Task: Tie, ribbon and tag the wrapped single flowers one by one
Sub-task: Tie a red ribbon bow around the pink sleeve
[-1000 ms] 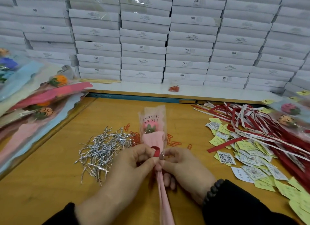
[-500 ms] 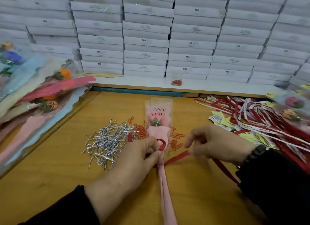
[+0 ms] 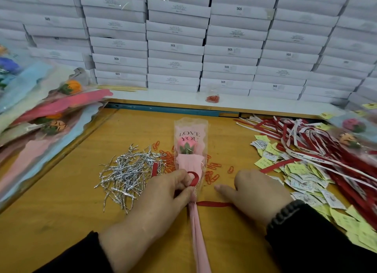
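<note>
My left hand (image 3: 169,188) pinches the red ribbon (image 3: 193,178) loop at the flower (image 3: 188,150) neck; its tail runs rightward under my right hand (image 3: 257,193), whose grip I cannot tell.

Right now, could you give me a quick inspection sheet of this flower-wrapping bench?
Surface: wooden table, scuffed.
Job's things: wrapped pink flower lying in the middle; red ribbon looped at its neck; silver ties on its left; paper tags and ribbon pile on its right.
Clutter: orange paper clips.
Hands: left hand pinches ribbon loop; right hand rests on the table.
Cables: nothing seen.
Surroundings: stacked white boxes; other wrapped flowers.
</note>
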Tool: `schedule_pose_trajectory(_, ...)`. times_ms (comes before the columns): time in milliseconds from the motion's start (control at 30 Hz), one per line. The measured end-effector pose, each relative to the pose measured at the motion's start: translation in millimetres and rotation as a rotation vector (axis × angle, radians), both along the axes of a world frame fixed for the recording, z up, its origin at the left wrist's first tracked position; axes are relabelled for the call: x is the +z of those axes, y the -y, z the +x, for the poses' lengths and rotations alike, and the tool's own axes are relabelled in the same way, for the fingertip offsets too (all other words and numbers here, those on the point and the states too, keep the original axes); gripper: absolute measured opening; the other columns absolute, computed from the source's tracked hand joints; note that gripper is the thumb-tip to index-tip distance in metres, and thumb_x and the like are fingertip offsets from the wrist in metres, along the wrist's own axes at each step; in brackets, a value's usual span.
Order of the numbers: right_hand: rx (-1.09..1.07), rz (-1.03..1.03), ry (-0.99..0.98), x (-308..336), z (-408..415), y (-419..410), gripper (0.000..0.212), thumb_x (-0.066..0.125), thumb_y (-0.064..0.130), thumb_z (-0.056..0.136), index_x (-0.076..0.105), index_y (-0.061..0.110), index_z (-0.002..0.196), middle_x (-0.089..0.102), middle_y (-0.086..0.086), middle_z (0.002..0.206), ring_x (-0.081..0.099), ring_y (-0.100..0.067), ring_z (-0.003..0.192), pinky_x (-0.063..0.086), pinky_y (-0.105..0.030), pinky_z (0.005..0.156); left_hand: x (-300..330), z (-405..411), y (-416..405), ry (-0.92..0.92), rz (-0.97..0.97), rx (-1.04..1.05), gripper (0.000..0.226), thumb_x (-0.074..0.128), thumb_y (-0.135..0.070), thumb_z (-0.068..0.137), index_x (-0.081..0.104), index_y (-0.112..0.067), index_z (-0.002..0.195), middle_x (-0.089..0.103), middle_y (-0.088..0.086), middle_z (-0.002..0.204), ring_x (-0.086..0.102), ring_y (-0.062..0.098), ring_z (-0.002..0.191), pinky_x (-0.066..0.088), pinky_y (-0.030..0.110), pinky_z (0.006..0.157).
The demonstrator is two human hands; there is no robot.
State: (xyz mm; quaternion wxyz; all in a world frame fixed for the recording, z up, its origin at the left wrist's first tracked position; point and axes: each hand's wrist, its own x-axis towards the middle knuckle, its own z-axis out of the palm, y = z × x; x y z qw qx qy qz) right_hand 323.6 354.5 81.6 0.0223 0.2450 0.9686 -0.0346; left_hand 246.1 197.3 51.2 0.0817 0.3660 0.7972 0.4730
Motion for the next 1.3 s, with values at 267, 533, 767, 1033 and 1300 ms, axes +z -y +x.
schedule_pose_trajectory(267, -0.025, -0.065, -0.025, -0.9, -1.9, -6.7, 0.031, 0.05, 0.032, 0.091, 0.034, 0.022, 0.066, 0.041, 0.007, 0.072, 0.04, -0.005, 0.06, 0.031, -0.02, 0.049, -2.0, -0.6, -0.5, -0.031, -0.014, 0.015, 0.007, 0.061, -0.014, 0.088, 0.061, -0.014, 0.081, 0.07, -0.007, 0.07, 0.058, -0.005, 0.057, 0.04, 0.009, 0.055)
schedule_pose_trajectory(533, -0.004, -0.579, -0.571, -11.9, -7.6, -7.2, 0.015, 0.058, 0.014, 0.088, 0.053, 0.016, 0.074, 0.063, -0.001, 0.074, 0.059, -0.014, 0.069, 0.05, -0.024, 0.063, -1.8, -1.1, 0.2, -0.007, -0.016, 0.004, 0.009, 0.061, -0.013, 0.088, 0.062, -0.017, 0.08, 0.071, -0.011, 0.07, 0.061, -0.006, 0.064, 0.039, 0.006, 0.059)
schedule_pose_trajectory(767, -0.011, -1.67, -0.858, -15.0, -20.4, 16.8, 0.009, 0.05, 0.003, 0.09, 0.051, 0.008, 0.083, 0.069, -0.012, 0.067, 0.066, -0.017, 0.056, 0.054, -0.024, 0.053, -2.9, -1.1, 0.3, 0.02, 0.022, -0.012, 0.047, 0.06, -0.012, 0.088, 0.049, -0.049, 0.114, 0.068, -0.026, 0.071, 0.06, -0.015, 0.073, 0.038, 0.002, 0.069)
schedule_pose_trajectory(1033, 0.014, -1.472, -0.739, -23.4, -26.3, 21.6, 0.004, 0.052, 0.0, 0.09, 0.049, 0.0, 0.088, 0.059, -0.01, 0.05, 0.047, -0.015, 0.033, 0.036, -0.02, 0.033, 0.3, 1.5, 0.4, 0.324, 0.333, -0.06, 0.018, 0.055, 0.009, 0.085, 0.062, -0.002, 0.072, 0.069, 0.002, 0.062, 0.061, 0.003, 0.056, 0.045, 0.011, 0.057)
schedule_pose_trajectory(1300, 0.115, -1.291, -0.593, -24.8, -25.4, 27.1, 0.012, 0.059, 0.001, 0.087, 0.051, 0.006, 0.08, 0.064, -0.017, 0.063, 0.048, -0.011, 0.033, 0.029, -0.02, 0.032, 1.8, -2.0, -2.5, 0.373, 0.534, 0.038, 0.035, 0.057, 0.011, 0.082, 0.067, -0.019, 0.097, 0.07, 0.003, 0.067, 0.065, 0.008, 0.063, 0.049, 0.013, 0.06)
